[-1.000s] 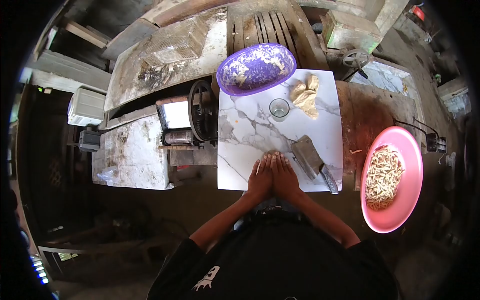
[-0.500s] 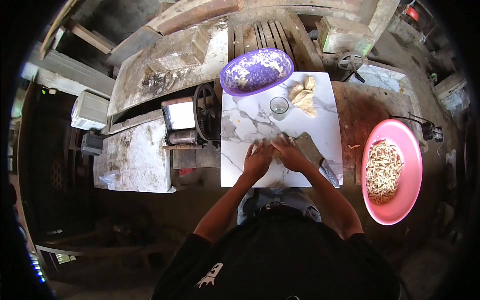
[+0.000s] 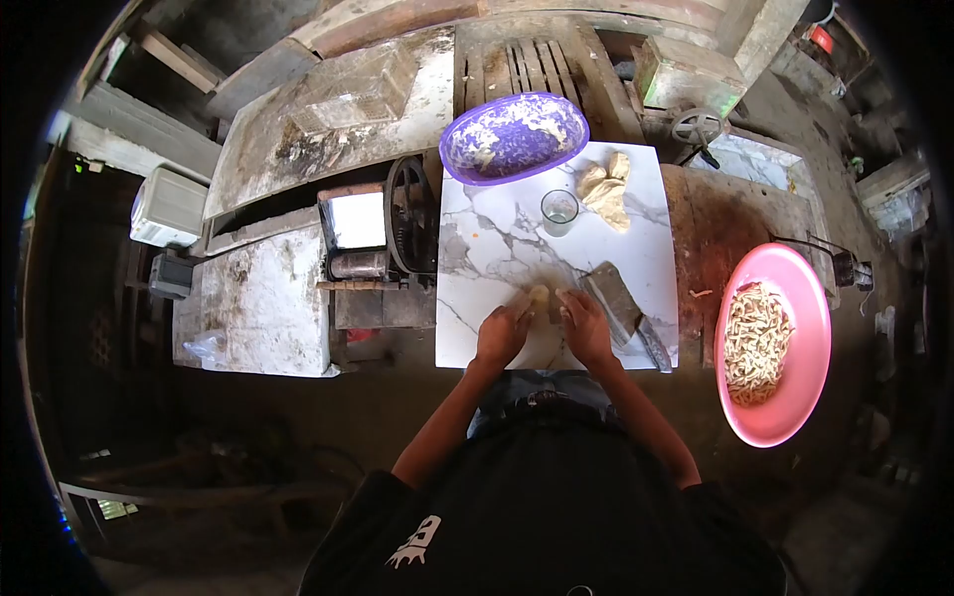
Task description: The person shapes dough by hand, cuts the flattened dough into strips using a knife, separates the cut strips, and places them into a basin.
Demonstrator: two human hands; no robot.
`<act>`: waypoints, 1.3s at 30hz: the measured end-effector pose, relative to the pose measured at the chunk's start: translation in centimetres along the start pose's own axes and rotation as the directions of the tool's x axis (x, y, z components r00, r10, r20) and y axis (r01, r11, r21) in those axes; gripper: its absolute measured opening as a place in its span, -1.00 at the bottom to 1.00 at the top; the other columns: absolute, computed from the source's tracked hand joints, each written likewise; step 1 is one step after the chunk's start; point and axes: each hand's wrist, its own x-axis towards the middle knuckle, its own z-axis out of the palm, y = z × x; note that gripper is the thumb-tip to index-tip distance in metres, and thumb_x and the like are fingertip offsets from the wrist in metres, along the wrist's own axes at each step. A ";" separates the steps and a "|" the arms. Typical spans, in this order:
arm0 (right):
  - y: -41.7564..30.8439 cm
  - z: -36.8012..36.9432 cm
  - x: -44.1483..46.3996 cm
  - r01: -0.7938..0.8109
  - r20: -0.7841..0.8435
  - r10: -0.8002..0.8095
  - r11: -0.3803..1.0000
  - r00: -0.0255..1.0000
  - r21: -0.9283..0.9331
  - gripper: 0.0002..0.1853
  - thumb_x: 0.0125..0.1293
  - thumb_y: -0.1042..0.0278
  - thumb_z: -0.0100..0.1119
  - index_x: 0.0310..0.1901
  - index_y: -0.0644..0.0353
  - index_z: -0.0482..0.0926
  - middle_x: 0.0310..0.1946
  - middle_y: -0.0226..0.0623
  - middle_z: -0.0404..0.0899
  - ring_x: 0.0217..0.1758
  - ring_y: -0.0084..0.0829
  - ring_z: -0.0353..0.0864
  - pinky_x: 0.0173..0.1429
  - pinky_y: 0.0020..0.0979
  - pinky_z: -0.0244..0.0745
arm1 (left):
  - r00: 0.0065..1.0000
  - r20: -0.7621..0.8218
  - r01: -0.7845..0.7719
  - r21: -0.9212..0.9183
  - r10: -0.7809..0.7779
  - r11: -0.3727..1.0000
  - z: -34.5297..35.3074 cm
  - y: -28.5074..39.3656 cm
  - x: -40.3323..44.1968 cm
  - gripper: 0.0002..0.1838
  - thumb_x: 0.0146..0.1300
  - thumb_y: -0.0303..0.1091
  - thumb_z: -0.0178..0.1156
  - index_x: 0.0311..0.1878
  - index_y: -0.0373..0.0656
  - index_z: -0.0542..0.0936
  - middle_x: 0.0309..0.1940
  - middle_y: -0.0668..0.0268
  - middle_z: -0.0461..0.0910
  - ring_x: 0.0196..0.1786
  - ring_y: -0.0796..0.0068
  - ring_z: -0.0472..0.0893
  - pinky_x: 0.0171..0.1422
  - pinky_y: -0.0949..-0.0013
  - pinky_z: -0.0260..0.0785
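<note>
My left hand [image 3: 501, 336] is closed over the marble-patterned board [image 3: 467, 343], with a small piece of dough [image 3: 540, 295] at its fingertips. A narrow gap to the right, my right hand [image 3: 588, 330] has its fingers curled together; what they hold is too small to tell. Beside it lies a cleaver [image 3: 614, 303], its handle toward the front right corner. Behind the hands stands a clear glass [image 3: 559, 211]. Pale dough lumps [image 3: 606, 194] rest at the back right of the board. At the back edge, a purple basin [image 3: 514, 144] has dough residue stuck inside.
A pink basin [image 3: 813, 353] with many short dough strips is at the right. Left of the board stands a hand-wheel roller machine [image 3: 358, 264]. Farther left are a stained white surface [image 3: 258, 308] and a wire rack [image 3: 358, 94]. A wooden box [image 3: 691, 74] stands back right.
My hands lay together with fingers stretched out, then met over the dough farther forward. Now they are apart, with fingers curled, and the small dough piece shows at my left fingertips.
</note>
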 end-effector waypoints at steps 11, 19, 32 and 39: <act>0.1 1.7 2.4 0.138 0.125 -0.119 0.979 0.985 -0.152 -0.45 0.15 0.60 0.07 0.24 0.21 0.46 0.13 -0.10 0.53 0.14 -0.04 0.48 0.23 -0.07 0.35 | 0.946 -0.278 -0.124 0.159 0.165 0.979 1.1 0.4 0.4 -0.60 0.13 -0.26 0.33 0.03 -0.18 0.59 0.04 0.11 0.52 0.07 0.03 0.51 0.19 0.10 0.37; 1.4 0.6 3.2 -0.110 0.307 0.096 0.993 0.947 0.031 -0.56 0.12 0.56 0.15 0.10 0.25 0.53 0.02 -0.08 0.56 0.10 -0.04 0.51 0.20 -0.13 0.41 | 0.974 -0.181 -0.152 -0.053 0.140 0.987 1.5 0.2 0.8 -0.71 0.20 -0.35 0.21 -0.02 -0.21 0.58 -0.08 0.08 0.60 -0.01 0.05 0.57 0.11 0.08 0.41; -1.2 1.6 -3.2 0.173 0.290 -0.092 0.948 0.953 -0.268 -0.40 0.26 0.35 0.08 0.33 0.38 0.27 0.35 0.09 0.29 0.49 -0.07 0.19 0.56 -0.06 -0.03 | 0.966 0.051 -0.251 0.426 0.254 0.869 3.6 0.4 -3.1 -0.33 0.20 -0.31 0.09 0.40 -0.30 0.27 0.38 0.07 0.31 0.50 0.05 0.17 0.55 -0.03 -0.06; -2.5 1.5 -1.9 0.193 0.345 -0.085 0.937 0.935 -0.291 -0.24 0.17 0.24 0.14 0.39 0.37 0.19 0.40 0.13 0.18 0.53 -0.03 0.09 0.56 -0.06 -0.06 | 0.968 0.144 -0.250 0.495 0.206 0.832 2.5 -0.2 -2.2 -0.19 0.18 -0.16 0.15 0.46 -0.31 0.16 0.48 0.04 0.12 0.57 -0.03 -0.04 0.59 -0.08 -0.22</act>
